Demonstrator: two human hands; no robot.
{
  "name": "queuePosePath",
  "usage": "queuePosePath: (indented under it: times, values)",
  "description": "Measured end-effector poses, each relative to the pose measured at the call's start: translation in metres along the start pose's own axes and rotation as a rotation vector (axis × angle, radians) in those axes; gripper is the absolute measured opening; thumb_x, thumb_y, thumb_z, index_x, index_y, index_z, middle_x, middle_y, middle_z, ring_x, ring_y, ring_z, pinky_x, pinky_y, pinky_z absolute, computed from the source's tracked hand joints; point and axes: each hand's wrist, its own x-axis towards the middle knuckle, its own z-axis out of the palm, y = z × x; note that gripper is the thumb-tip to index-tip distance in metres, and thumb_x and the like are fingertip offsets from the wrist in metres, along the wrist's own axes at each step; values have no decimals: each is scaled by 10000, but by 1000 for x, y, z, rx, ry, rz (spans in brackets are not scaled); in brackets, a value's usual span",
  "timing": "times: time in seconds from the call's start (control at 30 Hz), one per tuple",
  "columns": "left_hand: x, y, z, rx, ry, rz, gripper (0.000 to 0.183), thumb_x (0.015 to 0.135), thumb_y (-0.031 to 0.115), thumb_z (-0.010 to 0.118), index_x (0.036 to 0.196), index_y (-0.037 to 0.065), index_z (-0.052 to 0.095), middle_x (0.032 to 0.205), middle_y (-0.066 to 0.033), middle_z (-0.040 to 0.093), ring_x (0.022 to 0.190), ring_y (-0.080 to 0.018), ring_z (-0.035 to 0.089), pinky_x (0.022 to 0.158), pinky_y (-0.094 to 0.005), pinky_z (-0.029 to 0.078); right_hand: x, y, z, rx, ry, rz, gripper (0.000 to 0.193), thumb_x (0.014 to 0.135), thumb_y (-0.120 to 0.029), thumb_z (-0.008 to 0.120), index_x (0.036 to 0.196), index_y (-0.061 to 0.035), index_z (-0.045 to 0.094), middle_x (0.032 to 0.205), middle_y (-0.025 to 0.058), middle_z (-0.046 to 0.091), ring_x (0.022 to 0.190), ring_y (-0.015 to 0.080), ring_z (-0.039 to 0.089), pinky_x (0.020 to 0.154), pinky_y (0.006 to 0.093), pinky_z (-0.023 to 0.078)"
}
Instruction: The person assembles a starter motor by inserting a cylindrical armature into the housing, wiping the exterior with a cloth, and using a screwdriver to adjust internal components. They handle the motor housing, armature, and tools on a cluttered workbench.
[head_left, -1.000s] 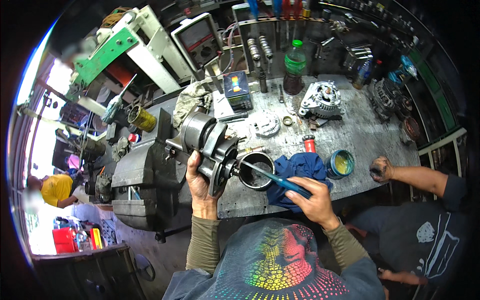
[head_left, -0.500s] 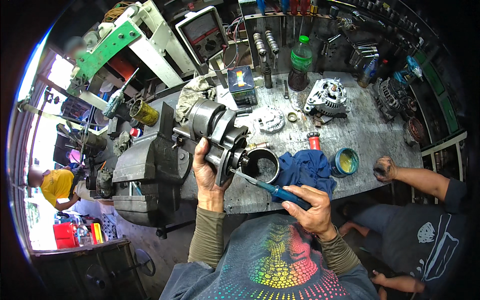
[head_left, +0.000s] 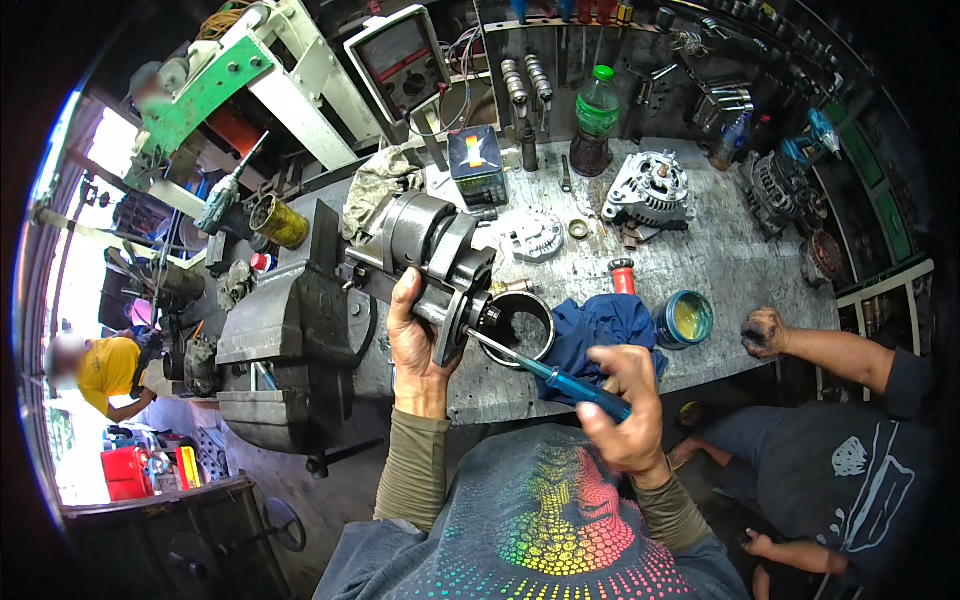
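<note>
My left hand point(head_left: 415, 355) is wrapped round the lower part of a dark metal starter motor point(head_left: 418, 232), holding it tilted above the bench. A small toothed pinion point(head_left: 489, 316) shows at its near right end. In my right hand point(head_left: 632, 420) is a screwdriver point(head_left: 575, 387) with a blue see-through handle, its fingers loosened and slightly blurred. The shaft points up-left, and its tip appears to meet the flange by the pinion. Behind the shaft stands an open metal cylinder point(head_left: 550, 330), with a crumpled blue cloth point(head_left: 610, 325) beside it.
A large vise point(head_left: 268, 350) stands left of my arm. On the bench are a grease tub point(head_left: 661, 322), a red-handled tool point(head_left: 623, 277), a round metal end cover point(head_left: 532, 236), an alternator point(head_left: 652, 190) and a green-topped bottle point(head_left: 597, 112). Another person's blackened hand point(head_left: 766, 332) rests at the right edge.
My right fingers have opened up somewhat around the screwdriver handle, and the handle has shifted slightly down and right. My left hand still holds the starter motor, nearly unmoved.
</note>
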Motion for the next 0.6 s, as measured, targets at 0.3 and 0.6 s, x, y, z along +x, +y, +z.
queuePosePath:
  times: [0.3, 0.6]
  values:
    - [-6, -3, 12, 16, 28, 36, 430, 966, 274, 737, 1270, -22, 665, 1169, -166, 762, 1018, -271, 774, 933, -443, 657, -3, 22, -1, 854, 151, 492, 396, 1054, -231, 530, 1333, 51, 535, 1107, 122, 604, 679, 192, 612, 622, 344, 557]
    - [-8, -9, 12, 42, 99, 49, 317, 972, 239, 749, 1181, 7, 695, 1077, -119, 775, 917, -228, 781, 839, -381, 671, 0, 30, -7, 789, 111, 451, 431, 1127, -277, 484, 1407, 45, 548, 1108, 146, 662, 682, 168, 629, 552, 343, 534]
